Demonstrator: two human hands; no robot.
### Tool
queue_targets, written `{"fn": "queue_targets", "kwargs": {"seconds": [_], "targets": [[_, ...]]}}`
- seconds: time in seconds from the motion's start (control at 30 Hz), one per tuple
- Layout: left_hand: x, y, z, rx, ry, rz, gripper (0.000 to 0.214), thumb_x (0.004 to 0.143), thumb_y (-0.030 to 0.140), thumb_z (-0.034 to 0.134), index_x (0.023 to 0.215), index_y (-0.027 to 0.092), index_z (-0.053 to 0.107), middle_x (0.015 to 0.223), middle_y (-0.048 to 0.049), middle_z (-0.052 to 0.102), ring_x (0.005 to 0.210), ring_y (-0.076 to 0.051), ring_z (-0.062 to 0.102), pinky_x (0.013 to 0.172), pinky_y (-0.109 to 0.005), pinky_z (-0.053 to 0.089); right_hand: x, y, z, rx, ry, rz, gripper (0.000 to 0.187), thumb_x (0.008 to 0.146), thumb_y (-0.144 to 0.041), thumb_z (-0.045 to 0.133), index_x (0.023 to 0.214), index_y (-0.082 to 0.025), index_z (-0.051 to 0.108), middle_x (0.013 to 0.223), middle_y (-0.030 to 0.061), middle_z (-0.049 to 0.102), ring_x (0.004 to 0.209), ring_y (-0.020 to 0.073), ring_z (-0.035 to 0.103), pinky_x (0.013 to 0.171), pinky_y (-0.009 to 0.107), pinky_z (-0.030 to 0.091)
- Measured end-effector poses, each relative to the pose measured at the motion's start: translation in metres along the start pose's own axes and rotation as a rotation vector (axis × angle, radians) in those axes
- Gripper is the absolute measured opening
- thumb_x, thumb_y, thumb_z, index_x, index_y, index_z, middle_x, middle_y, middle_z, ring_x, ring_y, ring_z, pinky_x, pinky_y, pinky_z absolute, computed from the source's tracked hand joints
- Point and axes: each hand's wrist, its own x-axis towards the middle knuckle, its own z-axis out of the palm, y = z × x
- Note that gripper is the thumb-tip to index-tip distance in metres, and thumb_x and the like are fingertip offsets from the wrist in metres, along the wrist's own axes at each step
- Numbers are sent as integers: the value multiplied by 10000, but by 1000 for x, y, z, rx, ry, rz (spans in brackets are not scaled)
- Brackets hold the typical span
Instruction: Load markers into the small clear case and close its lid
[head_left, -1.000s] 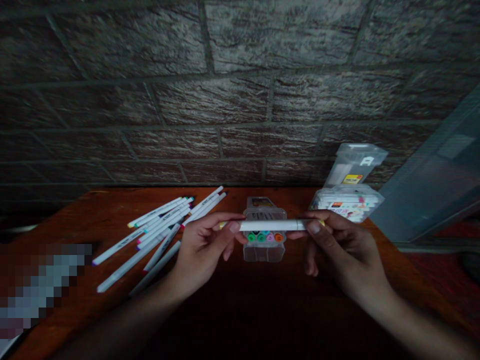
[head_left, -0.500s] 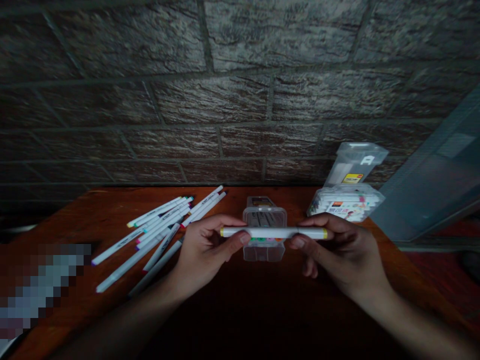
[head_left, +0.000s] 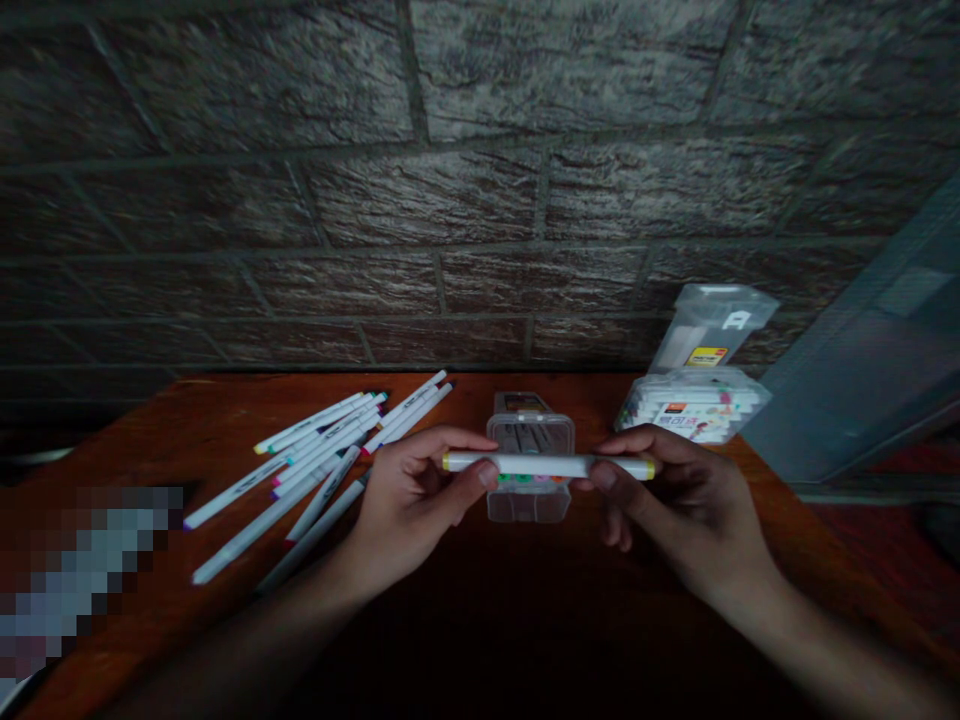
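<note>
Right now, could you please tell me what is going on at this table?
A person holds a white marker, yellow at both ends, crosswise between left hand and right hand. Beyond it, partly hidden, a clear case with coloured bits showing sits on the table. Loose white markers lie to the left, and a filled plastic case is at the right.

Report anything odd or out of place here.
The loose markers at left lie askew and overlapping, unlike those packed in the clear case at right. A pixelated patch hides the lower-left corner. The held yellow-ended marker shows no visible damage.
</note>
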Motion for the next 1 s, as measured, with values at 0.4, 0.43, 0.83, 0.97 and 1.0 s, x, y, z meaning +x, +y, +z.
{"fn": "queue_targets", "kwargs": {"seconds": [0.4, 0.43, 0.83, 0.97, 1.0], "targets": [[2, 1, 0, -106, -24, -26, 216, 886, 339, 814, 1006, 160, 800, 691, -72, 791, 426, -80, 517, 414, -183, 387, -1, 1, 1, 43, 9, -3, 260, 826, -361, 891, 980, -207, 750, 503, -8, 717, 350, 130, 619, 342, 183, 495], [2, 1, 0, -106, -27, -23, 210, 891, 338, 810, 1003, 160, 799, 691, -71, 791, 429, -80, 521, 417, -182, 392, -1, 1, 1, 43, 4, -4, 251, 828, -350, 889, 982, -207, 753, 502, -10, 715, 354, 129, 622, 347, 181, 497], [2, -2, -2, -29, -4, 32, 167, 876, 279, 812, 999, 166, 814, 645, -30, 745, 423, -75, 512, 401, -168, 365, 0, 1, -1, 35, -9, 0, 209, 792, -299, 912, 912, -209, 767, 502, -26, 708, 353, 84, 611, 368, 120, 484], [4, 0, -1, 42, 44, 111, 125, 808, 179, 847, 933, 176, 838, 560, 19, 674, 438, -70, 515, 418, -164, 372, 1, 1, 0, 50, -4, -6, 194, 787, -282, 915, 905, -224, 772, 499, -36, 705, 354, 81, 612, 369, 114, 489], [5, 0, -1, 46, 52, 123, 126, 799, 167, 851, 924, 177, 840, 556, 23, 669, 442, -71, 519, 422, -165, 377, 1, 1, 0, 55, -6, -11, 190, 789, -284, 914, 904, -226, 774, 496, -38, 703, 353, 79, 610, 369, 113, 488]]}}
